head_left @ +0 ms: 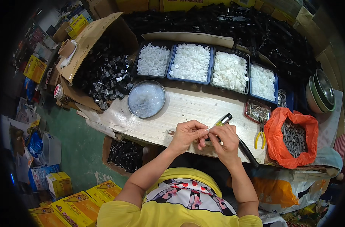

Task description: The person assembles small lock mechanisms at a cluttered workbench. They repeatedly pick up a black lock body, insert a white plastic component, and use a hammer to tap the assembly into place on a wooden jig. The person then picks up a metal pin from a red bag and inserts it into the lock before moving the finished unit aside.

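Observation:
In front of me, over the near edge of the worktable point(180, 100), my hands meet fingertip to fingertip. Both my left hand point(188, 135) and my right hand point(226, 140) pinch a small white part point(208, 129), mostly hidden by the fingers. Just beyond my right hand shows a black-ended tool point(226, 118) with a yellow-green section. A black bar or handle point(249, 153) slants out past the table edge beside that hand; I cannot tell whether the two are one tool. Yellow-handled pliers point(260, 139) lie further right.
Trays of small white plastic parts point(191, 62) line the back. A round dish point(146, 113) with clear-whitish contents stands left, near a carton of black pieces point(108, 81). At right are a tray of metal pins point(257, 110), an orange bag point(272, 132) of grey parts and stacked bowls point(312, 94).

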A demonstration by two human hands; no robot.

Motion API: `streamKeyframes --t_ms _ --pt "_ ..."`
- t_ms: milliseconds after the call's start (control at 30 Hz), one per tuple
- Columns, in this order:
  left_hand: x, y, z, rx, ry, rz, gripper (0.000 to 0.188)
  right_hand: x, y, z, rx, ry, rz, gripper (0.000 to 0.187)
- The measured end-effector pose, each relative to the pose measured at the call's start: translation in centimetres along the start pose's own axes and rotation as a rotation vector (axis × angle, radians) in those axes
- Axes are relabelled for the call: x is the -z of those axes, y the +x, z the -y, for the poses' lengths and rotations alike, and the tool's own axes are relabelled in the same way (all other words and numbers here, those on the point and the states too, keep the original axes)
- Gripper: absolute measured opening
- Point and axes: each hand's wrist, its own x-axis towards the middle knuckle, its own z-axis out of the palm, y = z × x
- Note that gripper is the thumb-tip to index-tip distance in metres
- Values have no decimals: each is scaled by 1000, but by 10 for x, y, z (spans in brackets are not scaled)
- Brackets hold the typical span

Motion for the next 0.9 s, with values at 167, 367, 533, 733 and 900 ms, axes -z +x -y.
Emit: streamKeyframes --t_ms 167,367,533,733,900 --pt "16 -3 -6 -400 698 -29 20 -1 -10 -7 28 -70 64 18" --pt "33 -11 7 -473 1186 -4 32 -14 -22 -13 61 -215 233 16" --pt "28 -8 12 -451 1280 3 32 -16 -20 -13 14 -226 306 15" --pt "22 -3 6 -381 1316 37 31 -14 -22 -11 -27 -214 318 18" --pt "20 5 -5 -262 1363 116 27 -3 -20 -19 -38 -125 270 16"
